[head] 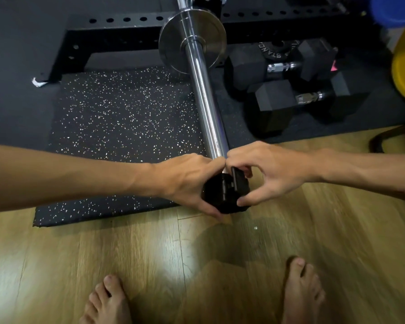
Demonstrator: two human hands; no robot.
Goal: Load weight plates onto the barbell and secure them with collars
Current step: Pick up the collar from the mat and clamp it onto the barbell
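Black collar (pixel 226 192) sits at the near end of the chrome barbell sleeve (pixel 204 94), gripped from both sides: left hand (pixel 187 181) wraps its fingers around the collar's left and underside, right hand (pixel 264 174) pinches the raised lever side with thumb below and fingers above. No weight plates are visible on the sleeve, bare up to its steel flange (pixel 192 40), so I judge the step to be fitting or removing a collar at the tip; which, I cannot tell. Next move needs the clamp lever open and the collar kept square to the sleeve; two hex dumbbells (pixel 297 90) lie on the black mat just right of the bar.
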